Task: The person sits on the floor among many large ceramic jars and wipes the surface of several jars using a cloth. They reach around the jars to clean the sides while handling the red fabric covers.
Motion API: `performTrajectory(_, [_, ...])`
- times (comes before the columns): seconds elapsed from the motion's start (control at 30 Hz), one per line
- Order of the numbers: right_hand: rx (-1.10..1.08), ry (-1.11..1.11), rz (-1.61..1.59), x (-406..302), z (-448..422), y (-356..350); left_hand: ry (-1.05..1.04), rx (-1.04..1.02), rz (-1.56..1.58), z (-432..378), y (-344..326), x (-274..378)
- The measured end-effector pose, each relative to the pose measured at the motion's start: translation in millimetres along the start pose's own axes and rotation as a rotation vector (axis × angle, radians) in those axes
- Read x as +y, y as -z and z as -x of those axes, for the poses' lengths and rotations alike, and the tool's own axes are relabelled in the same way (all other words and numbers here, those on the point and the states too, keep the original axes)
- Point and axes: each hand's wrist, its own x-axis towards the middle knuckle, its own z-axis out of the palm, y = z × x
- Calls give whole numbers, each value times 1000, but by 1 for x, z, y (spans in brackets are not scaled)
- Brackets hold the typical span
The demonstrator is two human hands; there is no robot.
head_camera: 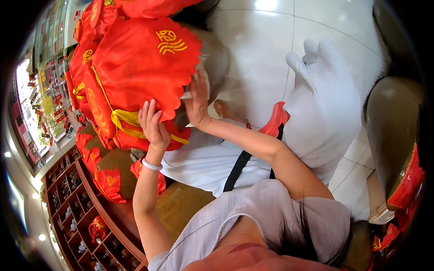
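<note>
A large red satin cover point(145, 67) with a scalloped edge and gold lettering lies over a brown glazed jar point(217, 57). My left hand point(154, 125), with a pale bangle at its wrist, rests on the cover beside a yellow ribbon bow point(127, 118). Its fingers lie against the satin. My right hand point(198, 98) is flat and upright at the scalloped edge, its fingers stretched out near a whitish piece point(186, 95) on the jar's side. The cloth edge partly hides what this hand touches.
More red-covered jars point(81, 61) stand at the left. Wooden display shelves point(78, 210) with small ornaments are at the lower left. White floor tiles point(257, 37) lie ahead, and more brown jars point(393, 132) stand at the right. A black strap point(239, 169) crosses my white clothing.
</note>
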Motion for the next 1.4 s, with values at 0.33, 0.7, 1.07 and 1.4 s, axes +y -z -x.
performTrajectory(0.33, [-149, 272, -95, -39, -75, 6, -28, -1, -70, 1, -3, 1])
performTrajectory(0.7, [-371, -500, 5, 159, -124, 11, -6, -54, -125, 3, -3, 3])
performTrajectory(1.07, [-72, -896, -202, 206, -7, 7, -11, -77, -115, -7, -4, 6])
performTrajectory(1.4, [-332, 77, -216, 30, -168, -20, 2, -94, -139, 1, 0, 6])
